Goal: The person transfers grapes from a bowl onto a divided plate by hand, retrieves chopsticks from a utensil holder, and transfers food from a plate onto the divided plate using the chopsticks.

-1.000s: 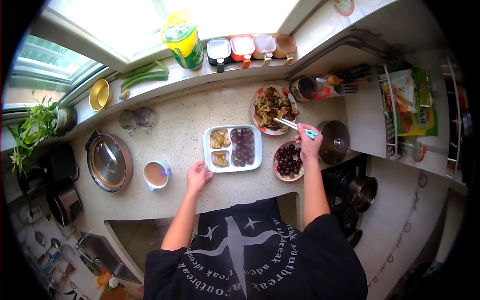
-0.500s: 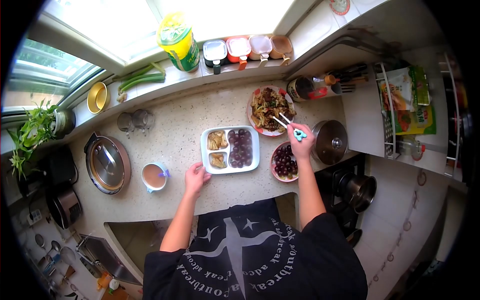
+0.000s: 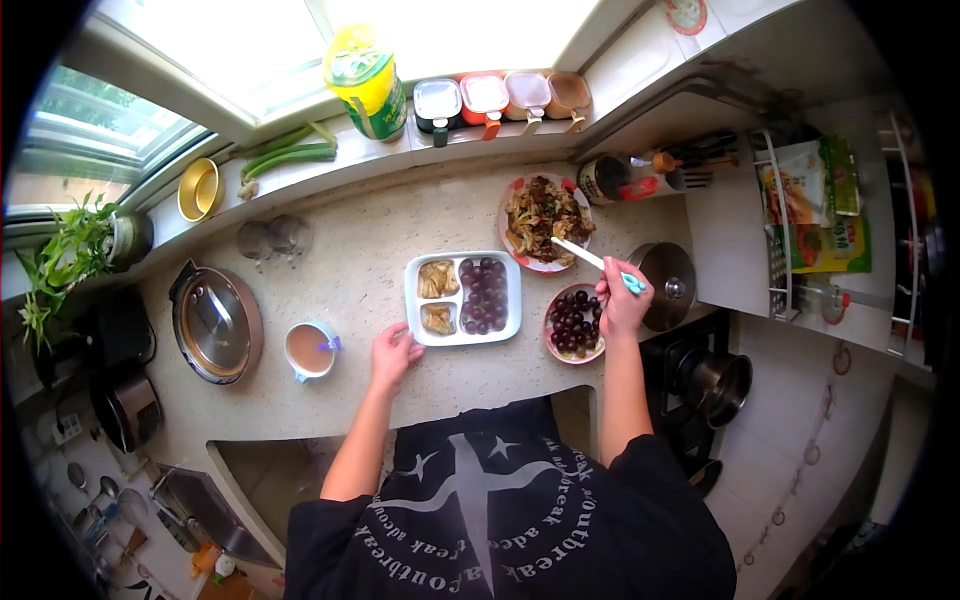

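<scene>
Bright window point(image 3: 450, 30), speckled counter point(image 3: 370, 240), leafy plant point(image 3: 70, 248), divided tray point(image 3: 470, 341), chopsticks point(image 3: 579, 252)

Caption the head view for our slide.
Right hand holds chopsticks over cooked food; left hand at a corner of the divided tray.

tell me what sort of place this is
Most likely a home kitchen: cooked food sits on a plate on the counter, lidded containers line the ledge, and a metal pot stands at the right.
</scene>
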`<state>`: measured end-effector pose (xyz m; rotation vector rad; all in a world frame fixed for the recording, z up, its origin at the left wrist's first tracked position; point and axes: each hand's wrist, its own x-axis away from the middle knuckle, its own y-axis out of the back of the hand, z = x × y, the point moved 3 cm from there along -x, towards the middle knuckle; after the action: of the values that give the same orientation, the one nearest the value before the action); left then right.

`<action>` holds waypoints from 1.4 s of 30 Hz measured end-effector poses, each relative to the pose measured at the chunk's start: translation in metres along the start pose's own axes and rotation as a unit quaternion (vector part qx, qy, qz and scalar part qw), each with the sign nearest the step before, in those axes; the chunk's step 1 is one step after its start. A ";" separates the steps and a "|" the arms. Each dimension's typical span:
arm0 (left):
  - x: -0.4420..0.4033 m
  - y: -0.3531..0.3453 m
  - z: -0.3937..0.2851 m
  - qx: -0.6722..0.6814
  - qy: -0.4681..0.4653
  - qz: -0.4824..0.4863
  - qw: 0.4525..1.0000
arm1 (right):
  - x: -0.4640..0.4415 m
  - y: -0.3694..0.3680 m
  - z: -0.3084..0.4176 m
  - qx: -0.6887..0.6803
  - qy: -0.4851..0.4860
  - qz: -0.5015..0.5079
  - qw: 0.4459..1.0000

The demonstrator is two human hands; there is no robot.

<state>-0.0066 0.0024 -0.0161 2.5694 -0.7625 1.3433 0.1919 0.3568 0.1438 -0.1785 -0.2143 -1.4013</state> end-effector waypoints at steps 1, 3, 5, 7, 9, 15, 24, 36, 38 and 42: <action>0.001 0.001 0.000 -0.006 0.000 -0.003 1.000 | 0.006 -0.002 -0.002 -0.012 -0.018 0.014 1.000; 0.000 0.000 0.000 -0.015 -0.004 -0.009 1.000 | 0.026 -0.014 -0.009 -0.023 -0.058 0.039 0.997; -0.002 -0.001 0.001 -0.011 -0.007 -0.008 1.000 | 0.050 -0.030 -0.023 -0.045 -0.111 0.091 0.989; -0.001 0.000 0.002 -0.010 -0.009 -0.009 1.000 | 0.071 -0.049 -0.048 -0.044 -0.107 0.150 0.982; -0.001 0.000 0.002 0.000 -0.014 -0.005 1.000 | 0.095 -0.066 -0.068 -0.022 -0.130 0.198 0.971; -0.001 0.000 0.004 0.003 -0.015 -0.005 1.000 | 0.128 -0.083 -0.122 0.049 -0.136 0.232 0.962; -0.002 -0.001 0.004 0.002 -0.006 -0.007 1.000 | 0.120 -0.069 -0.085 0.190 0.092 0.262 0.942; -0.002 -0.001 0.006 0.011 -0.008 -0.011 1.000 | 0.141 -0.089 -0.093 0.225 0.206 0.295 0.905; -0.001 -0.001 0.006 0.011 -0.008 -0.012 1.000 | 0.141 -0.088 -0.085 0.222 0.213 0.296 0.904; -0.002 -0.001 0.006 0.007 -0.009 -0.010 1.000 | 0.142 -0.090 -0.089 0.227 0.233 0.339 0.883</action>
<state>-0.0023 0.0022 -0.0208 2.5974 -0.7305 1.3255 0.1287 0.1844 0.0932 0.4423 -0.0581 -0.6305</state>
